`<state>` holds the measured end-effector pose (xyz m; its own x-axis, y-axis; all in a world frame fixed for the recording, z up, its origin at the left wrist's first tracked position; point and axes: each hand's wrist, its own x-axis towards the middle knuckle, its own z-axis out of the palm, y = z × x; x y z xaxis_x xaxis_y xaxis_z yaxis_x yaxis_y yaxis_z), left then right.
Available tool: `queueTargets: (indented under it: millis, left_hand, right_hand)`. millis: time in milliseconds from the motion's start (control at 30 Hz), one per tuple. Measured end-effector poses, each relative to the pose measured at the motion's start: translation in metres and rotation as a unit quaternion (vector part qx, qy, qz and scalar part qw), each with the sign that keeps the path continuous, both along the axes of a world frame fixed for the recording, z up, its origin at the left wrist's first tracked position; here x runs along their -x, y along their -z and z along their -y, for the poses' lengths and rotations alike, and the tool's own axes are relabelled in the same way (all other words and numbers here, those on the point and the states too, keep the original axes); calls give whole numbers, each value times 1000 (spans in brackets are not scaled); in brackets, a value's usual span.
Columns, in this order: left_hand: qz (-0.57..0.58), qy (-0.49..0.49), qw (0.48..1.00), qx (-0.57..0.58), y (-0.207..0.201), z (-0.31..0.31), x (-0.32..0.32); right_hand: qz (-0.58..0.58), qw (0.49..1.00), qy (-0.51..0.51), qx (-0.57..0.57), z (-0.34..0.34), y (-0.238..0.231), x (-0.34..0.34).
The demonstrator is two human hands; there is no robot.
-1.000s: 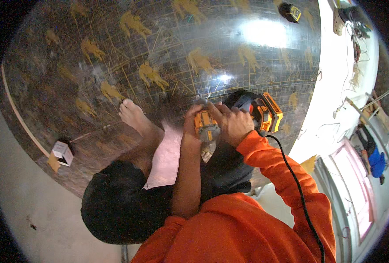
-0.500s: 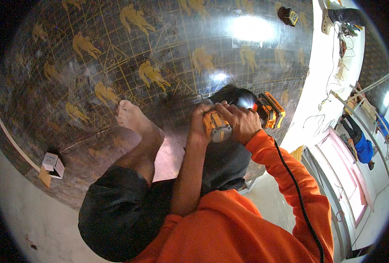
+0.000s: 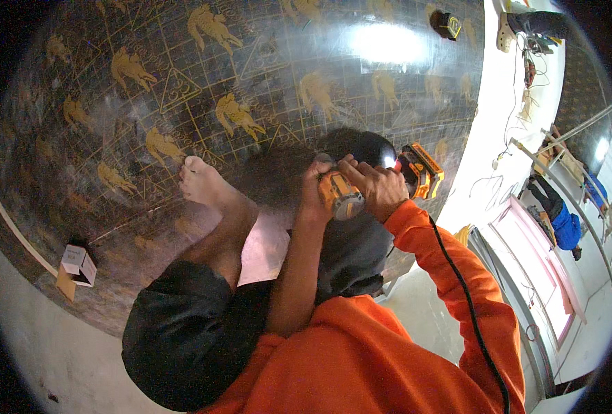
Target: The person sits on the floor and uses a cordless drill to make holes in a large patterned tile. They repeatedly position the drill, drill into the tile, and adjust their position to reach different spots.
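Observation:
A yellow and black cordless drill (image 3: 342,198) is in my hands over the dark board, with its rounded rear end toward me. Its handle runs to the right, ending in a yellow and black battery pack (image 3: 423,172). My right hand (image 3: 384,192) is closed round the handle. At the drill's left side, my left hand (image 3: 313,183) is closed against the tool body; some of its fingers are hidden. The drill's front end and whatever it points at are out of sight behind the hands and tool. My dark-clothed knee is close below it.
The dark board (image 3: 181,62) carries printed gold figures and grid lines. A small white box (image 3: 79,265) stands near its left edge, a tape measure (image 3: 448,25) at the far right. Cables (image 3: 515,103) lie beyond the right edge, near metal bars and a person in blue (image 3: 565,226).
The view has shifted slightly, so the surroundings sit a little further left. Both hands keep their hold on the drill, which has barely moved.

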<state>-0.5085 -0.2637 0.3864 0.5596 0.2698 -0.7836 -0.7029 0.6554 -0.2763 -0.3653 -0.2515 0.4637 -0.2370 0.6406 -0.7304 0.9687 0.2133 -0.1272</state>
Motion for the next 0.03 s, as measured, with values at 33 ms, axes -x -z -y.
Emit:
queueTargets:
  millis: [33]
  left_hand:
    - [-24,26,999,14,1,0,-1]
  right_hand:
    - [-10,1000,2,-8,3,0,-2]
